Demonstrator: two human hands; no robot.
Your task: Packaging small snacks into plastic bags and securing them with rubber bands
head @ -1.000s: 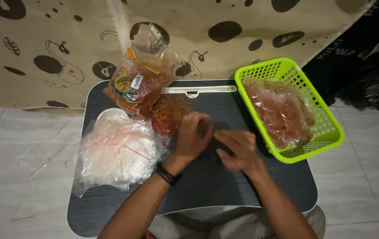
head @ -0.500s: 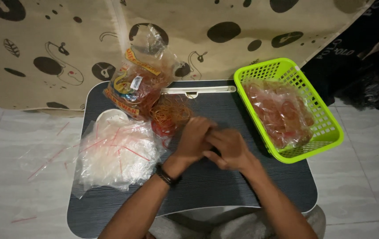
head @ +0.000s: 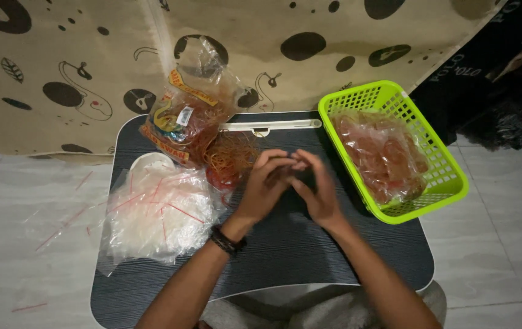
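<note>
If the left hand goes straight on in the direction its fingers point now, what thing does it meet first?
The left hand points up and to the right, and its fingertips already touch those of the right hand, so that hand comes first. Past it, probably the green basket of small filled bags, though depth is unclear.

A dark lap table [head: 297, 256] with rounded corners stands on pale floor tiles [head: 23, 207]. On it lie a heap of clear plastic bags [head: 157, 210], a bulging printed bag [head: 191, 119], loose rubber bands [head: 230, 158], probably, and a green basket [head: 422, 131] at its right edge.
</note>
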